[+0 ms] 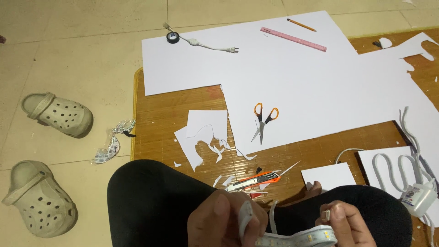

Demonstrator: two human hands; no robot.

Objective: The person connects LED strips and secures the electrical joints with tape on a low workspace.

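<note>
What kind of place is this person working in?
Probably a room at home, used for craft work on the floor. A woven mat lies on pale floor tiles, a pair of clogs sits beside it, and orange-handled scissors rest on a large white sheet.

White flexible light strip [297, 238], bent, lap-level

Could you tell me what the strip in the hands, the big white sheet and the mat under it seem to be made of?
Strip: likely flexible translucent plastic or silicone; it bends and shines. White sheet: matte paper or thin card, with cleanly cut edges. Mat: probably woven bamboo, brown, glossy, fine slatted lines.
</note>
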